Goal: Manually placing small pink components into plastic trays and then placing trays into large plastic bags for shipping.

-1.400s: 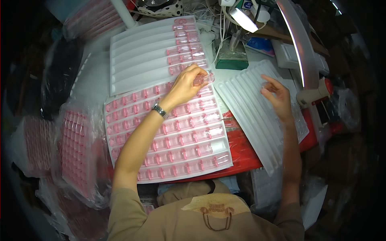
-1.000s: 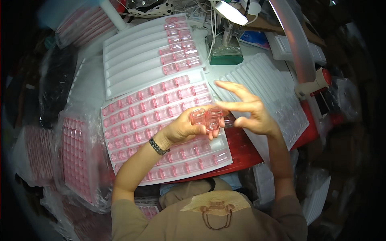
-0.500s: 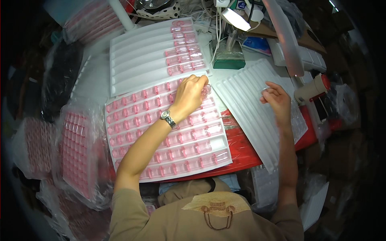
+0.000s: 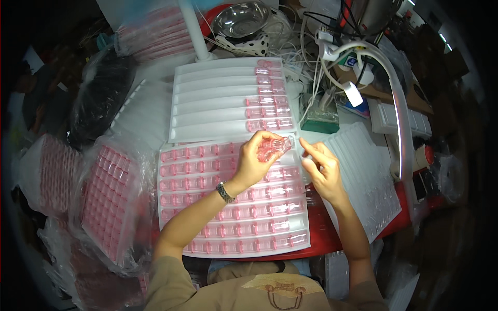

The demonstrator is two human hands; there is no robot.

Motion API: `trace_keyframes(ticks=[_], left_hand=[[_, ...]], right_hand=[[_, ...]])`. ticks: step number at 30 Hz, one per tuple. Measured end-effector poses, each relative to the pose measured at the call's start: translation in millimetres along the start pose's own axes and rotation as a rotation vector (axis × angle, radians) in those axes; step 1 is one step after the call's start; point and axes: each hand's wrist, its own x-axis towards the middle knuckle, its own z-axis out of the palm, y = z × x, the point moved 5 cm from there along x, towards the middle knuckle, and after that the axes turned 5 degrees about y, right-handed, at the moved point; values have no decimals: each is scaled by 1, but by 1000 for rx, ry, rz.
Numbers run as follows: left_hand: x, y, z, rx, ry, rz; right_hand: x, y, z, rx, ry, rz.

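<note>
A: What lay nearest to the person?

B: Nearest was the full tray (image 4: 233,217), a white one with rows of small clear pink pieces, lying on the red mat (image 4: 332,233) of the desk. Both forearms came over it from the lower edge.

A: And the hands, how were they?

B: The left hand (image 4: 254,160) was raised just above the far edge of that tray, and its fingers were pinching one pink piece (image 4: 272,147). The right hand (image 4: 319,166) was just beside it, the fingers loosely curled and the forefinger stretched toward the piece. It held nothing, as far as one could see. Whether it touched the piece, one could not tell.

A: So which step was it?

B: It seemed to be the moment between picking and placing: the piece was lifted out and perhaps being checked or passed between the hands.

A: What was beyond?

B: The second tray (image 4: 212,109), mostly bare, with only some pink pieces at the right ends of its grooves. At the right lay a stack of ribbed white trays (image 4: 368,171). Farther away were a steel bowl (image 4: 241,18) and a white lamp arm (image 4: 399,103).

A: What would the next move need?

B: Probably a sure pinch and a careful setting of the piece into a free groove, without disturbing its neighbours.
</note>
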Motion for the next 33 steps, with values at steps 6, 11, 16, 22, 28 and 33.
trace_keyframes(ticks=[6,11,16,22,28,33], left_hand=[[118,-80,-63,313,227,43],[216,-131,-81,533,244,195],[253,-165,-76,930,156,306],[239,-146,-61,1269,-177,249],[217,-145,-77,1084,-210,-66],[204,-161,-77,790,-120,-212]], right_hand=[[-78,151,-57,-82,271,536],[-83,147,-44,-194,354,461],[-83,145,-41,-318,342,394],[-79,141,-46,-368,340,381],[-77,144,-46,-365,343,366],[-77,142,-44,-349,349,370]])
